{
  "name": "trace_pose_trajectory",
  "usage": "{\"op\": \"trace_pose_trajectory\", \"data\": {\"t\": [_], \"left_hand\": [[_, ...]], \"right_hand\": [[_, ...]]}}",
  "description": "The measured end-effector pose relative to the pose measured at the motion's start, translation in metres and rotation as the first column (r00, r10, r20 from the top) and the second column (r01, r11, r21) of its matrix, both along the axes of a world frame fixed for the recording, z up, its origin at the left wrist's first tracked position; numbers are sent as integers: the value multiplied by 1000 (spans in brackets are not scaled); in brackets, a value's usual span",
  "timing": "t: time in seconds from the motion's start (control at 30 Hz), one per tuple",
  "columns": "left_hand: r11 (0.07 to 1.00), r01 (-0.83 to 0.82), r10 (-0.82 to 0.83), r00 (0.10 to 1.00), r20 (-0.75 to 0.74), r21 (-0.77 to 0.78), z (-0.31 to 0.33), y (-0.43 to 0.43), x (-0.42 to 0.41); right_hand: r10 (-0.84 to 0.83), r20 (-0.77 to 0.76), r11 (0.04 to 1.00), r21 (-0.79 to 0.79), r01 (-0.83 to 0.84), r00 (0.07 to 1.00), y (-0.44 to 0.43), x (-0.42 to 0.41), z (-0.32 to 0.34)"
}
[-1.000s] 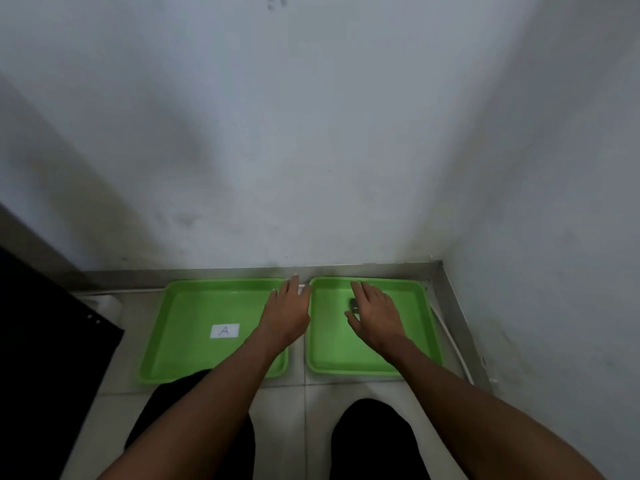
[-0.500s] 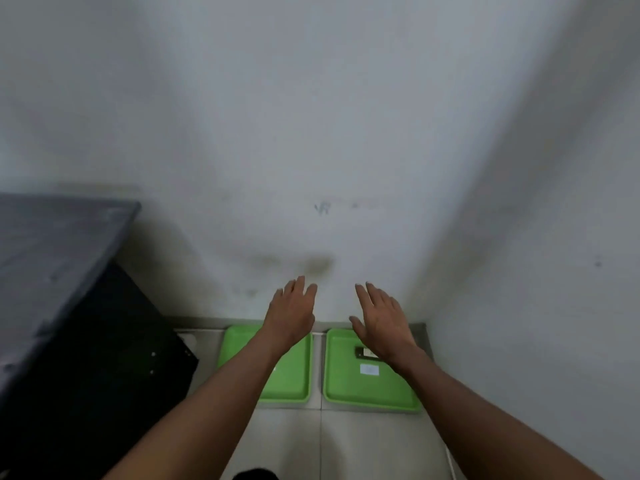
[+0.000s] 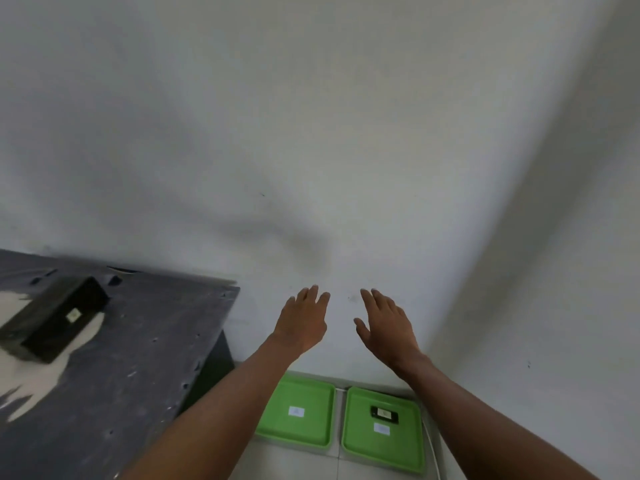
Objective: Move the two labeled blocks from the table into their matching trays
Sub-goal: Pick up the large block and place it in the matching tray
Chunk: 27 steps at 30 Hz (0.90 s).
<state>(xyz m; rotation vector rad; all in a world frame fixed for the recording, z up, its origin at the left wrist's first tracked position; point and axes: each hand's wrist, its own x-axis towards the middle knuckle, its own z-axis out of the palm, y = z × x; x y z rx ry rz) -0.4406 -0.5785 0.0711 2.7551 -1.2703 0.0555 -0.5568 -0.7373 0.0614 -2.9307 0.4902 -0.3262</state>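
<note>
One block [image 3: 384,413] sits in the right tray [image 3: 360,445]; the other block [image 3: 55,318] is on the table [image 3: 138,358], left of the trays. Both hands [image 3: 302,322] [image 3: 386,323] are open, empty. I'd grab it by its long sides, label up.

White walls [image 3: 311,133] meet in a corner above pale floor tiles [image 3: 294,462]; a dark, perhaps scuffed table [image 3: 138,358] stands left.

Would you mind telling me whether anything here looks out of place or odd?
Mostly tidy. One black block already lies in the right tray; the left tray holds only its label. The other black block sits askew on the dark table, amid pale patches I cannot identify. Both hands, left and right, are empty.
</note>
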Motion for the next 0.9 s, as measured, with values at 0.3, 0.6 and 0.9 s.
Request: {"op": "trace_pose_trajectory", "data": {"t": [0.3,0.6,0.9], "left_hand": [[992,-96,102,992,-71,82,-19,158,51],[963,-228,250,955,-161,146,-41,365,146],[919,-363,388,899,-203,152,-56,481,209]], "right_hand": [[77,-60,997,13,-77,995,145,61,-16],[152,-87,987,65,-147,984,330,157,-39],[262,-128,958,151,-242,957,443,242,-57]]}}
